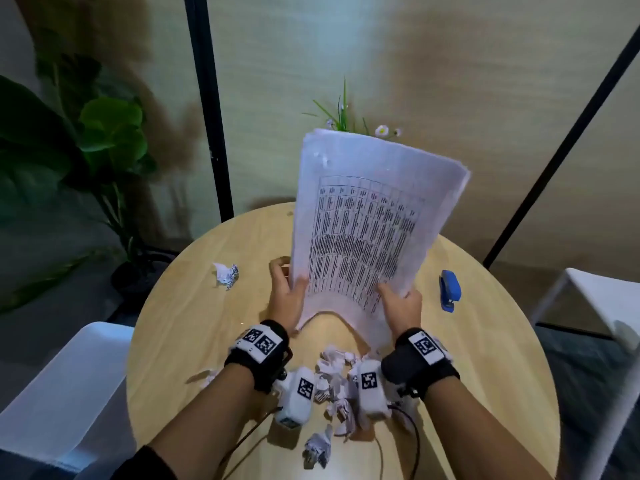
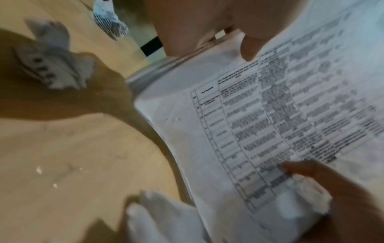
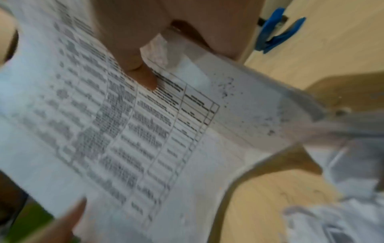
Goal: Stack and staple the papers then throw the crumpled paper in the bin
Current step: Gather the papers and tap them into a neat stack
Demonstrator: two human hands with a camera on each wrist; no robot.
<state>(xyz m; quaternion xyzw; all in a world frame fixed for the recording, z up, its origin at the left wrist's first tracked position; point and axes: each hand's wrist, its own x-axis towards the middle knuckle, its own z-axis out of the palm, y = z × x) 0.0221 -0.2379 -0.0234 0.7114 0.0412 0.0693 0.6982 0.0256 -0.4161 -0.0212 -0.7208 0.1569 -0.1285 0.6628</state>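
Head view gives me the clearest read: both of my hands are up over the round wooden bench [image 1: 180, 327], holding a stack of papers [image 1: 363, 216] nearly upright, printed table facing me. The left hand [image 1: 287, 296] grips the stack's lower left edge, thumb on the front and fingers curled behind. The right hand [image 1: 401, 306] grips the lower right edge the same way. The bottom edge of the stack bows upward between the two hands and hangs just above the bench.

Below my wrists, near the front of the bench, lies a heap of crumpled paper [image 1: 332, 379], with one more crumpled ball [image 1: 318, 448] closer to me. Another crumpled piece [image 1: 227, 275] sits alone on the left part of the bench, well apart from the heap. A blue stapler [image 1: 450, 289] lies on the bench to the right of the stack, near the right hand but not touching it.

From the left wrist I see my thumb [image 2: 253, 46] pressed on the printed sheet; from the right wrist, my other thumb [image 3: 145, 77] does likewise, with the stapler [image 3: 278, 32] behind it. Both wrist pictures are blurred.

A leafy plant [image 1: 86, 140] stands on the floor to the left of the bench.
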